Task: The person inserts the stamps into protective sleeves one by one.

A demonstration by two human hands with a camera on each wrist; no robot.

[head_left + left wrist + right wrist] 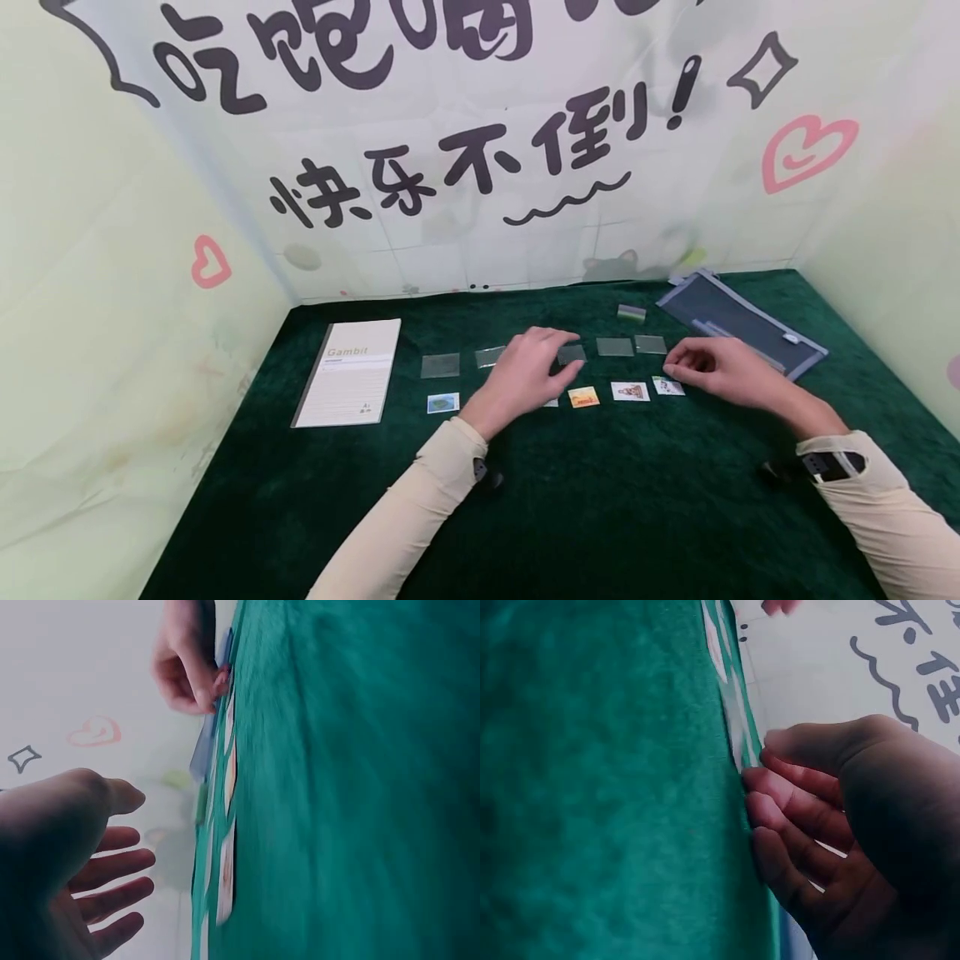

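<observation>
Dark green velvety cloth (585,517) covers the table, and two bare hands work over it, well apart from each other. The left hand (528,371) hovers with fingers spread and thumb set away from them, and the left wrist view shows nothing in its grasp. Beneath it lie a flat transparent rectangle (572,356) and a small white-edged card (551,403), both partly hidden. The right hand (716,369) is lower, fingers bent and thumb tip near the index finger; I cannot tell whether it pinches anything. Its fingertips are just beside a small white card with green and dark print (667,386), at the right end of the near row.

Along that row, leftward, come a white card with a reddish-brown figure (630,392), an orange picture card (584,397), the white-edged one, and a blue-and-green picture card (443,402). More clear rectangles (615,347) form a row behind. Farther back sit a small grey-green block (632,313) and a grey-blue mesh zip pouch (738,317). At far left lies a white notebook with a dark spine (345,375).
</observation>
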